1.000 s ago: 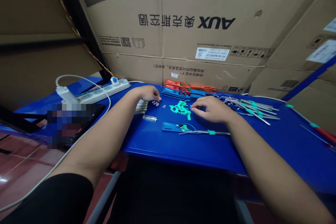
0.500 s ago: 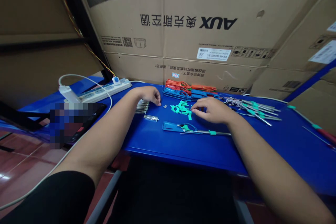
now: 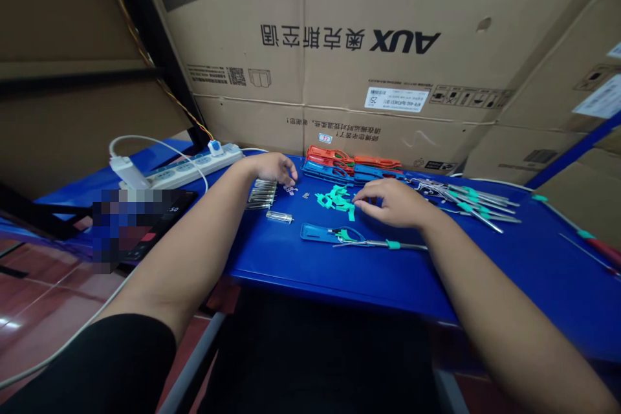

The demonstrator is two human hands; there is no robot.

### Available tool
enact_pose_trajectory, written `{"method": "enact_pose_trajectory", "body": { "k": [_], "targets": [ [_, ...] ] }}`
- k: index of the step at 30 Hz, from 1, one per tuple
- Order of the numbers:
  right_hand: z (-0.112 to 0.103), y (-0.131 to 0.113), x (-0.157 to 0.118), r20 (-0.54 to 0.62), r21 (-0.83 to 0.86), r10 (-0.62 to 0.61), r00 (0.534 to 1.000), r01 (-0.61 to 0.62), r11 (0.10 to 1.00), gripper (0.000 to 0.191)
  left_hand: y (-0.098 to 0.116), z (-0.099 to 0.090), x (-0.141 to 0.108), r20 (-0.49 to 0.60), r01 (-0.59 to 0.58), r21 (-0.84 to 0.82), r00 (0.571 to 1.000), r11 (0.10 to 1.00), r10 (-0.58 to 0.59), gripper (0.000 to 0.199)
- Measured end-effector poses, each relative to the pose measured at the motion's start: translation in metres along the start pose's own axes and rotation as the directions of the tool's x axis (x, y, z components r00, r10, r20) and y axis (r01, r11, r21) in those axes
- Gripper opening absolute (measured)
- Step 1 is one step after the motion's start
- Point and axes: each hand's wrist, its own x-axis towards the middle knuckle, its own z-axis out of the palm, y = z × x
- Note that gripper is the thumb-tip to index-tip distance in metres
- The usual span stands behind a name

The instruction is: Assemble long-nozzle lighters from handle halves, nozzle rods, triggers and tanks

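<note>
My left hand [image 3: 274, 169] rests curled on the blue table [image 3: 310, 272] near its far edge, fingertips down beside small silver parts [image 3: 291, 189]. A bundle of metal pins [image 3: 262, 194] lies just below that hand, with a clear tube [image 3: 279, 217] nearer me. My right hand [image 3: 392, 202] hovers loosely with its fingertips beside a pile of teal plastic pieces [image 3: 337, 200]. In front of it lies a blue handled tool [image 3: 317, 233] with a metal rod [image 3: 383, 244]. Red and blue plastic handles [image 3: 344, 165] lie stacked farther back, and metal tools with teal sleeves [image 3: 468, 204] fan out on the right.
A white power strip [image 3: 194, 167] with a white cable sits at the table's far left, beside a pixelated phone [image 3: 145, 226]. Large cardboard boxes [image 3: 339, 52] stand behind the table. A red-handled screwdriver [image 3: 599, 249] lies at the right edge.
My left hand has shifted slightly back and left, uncovering more of the metal pins. My right hand and the teal pieces have barely moved.
</note>
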Motion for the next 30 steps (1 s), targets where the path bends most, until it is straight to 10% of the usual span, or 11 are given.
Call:
{"method": "enact_pose_trajectory", "body": {
  "k": [6, 17, 30],
  "targets": [
    [0.001, -0.002, 0.001, -0.031, 0.023, 0.004, 1.0, -0.003, 1.0, 0.022, 0.004, 0.003, 0.0, 0.007, -0.013, -0.062, 1.0, 0.998, 0.013, 0.042],
    [0.026, -0.035, 0.017, -0.321, 0.293, 0.15, 0.935, -0.053, 0.955, 0.038, 0.072, 0.035, -0.013, -0.103, -0.436, -0.197, 0.9, 0.878, 0.423, 0.049],
    [0.027, -0.038, 0.021, -0.427, 0.141, 0.227, 0.875, -0.184, 0.973, 0.017, 0.092, 0.056, -0.018, -0.29, -0.561, -0.196, 0.816, 0.804, 0.499, 0.041]
  ]
}}
